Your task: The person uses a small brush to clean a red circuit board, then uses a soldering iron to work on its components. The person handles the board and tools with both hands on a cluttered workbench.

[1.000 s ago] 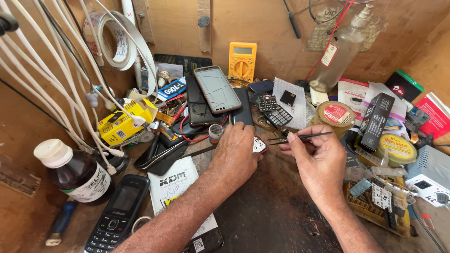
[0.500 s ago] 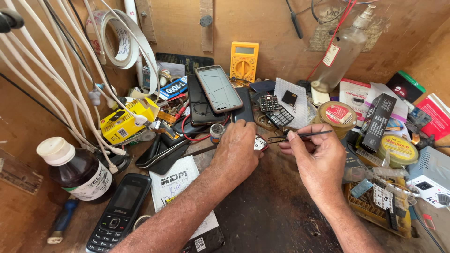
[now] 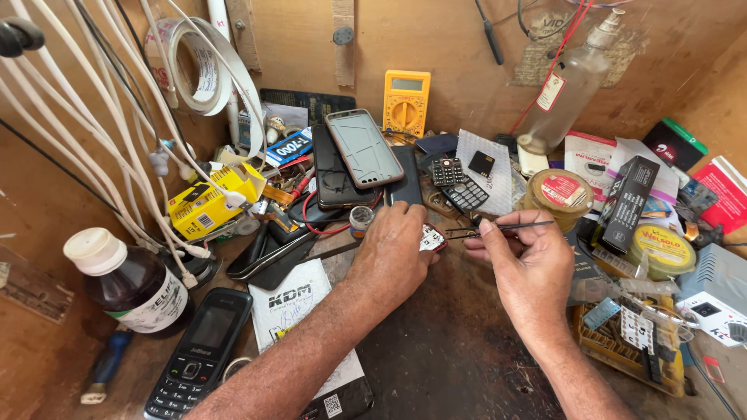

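- Left hand (image 3: pixel 397 253) presses down on a small part (image 3: pixel 433 237) (mostly hidden), fingers closed over it.
- Right hand (image 3: pixel 527 264) pinches tweezers (image 3: pixel 498 228) shut, tips at the part.

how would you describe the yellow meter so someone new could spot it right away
Look at the wooden back wall behind the cluttered bench. The yellow meter stands upright against it, just right of the tilted smartphone. It is the only thing there with a round dial under a small grey screen.
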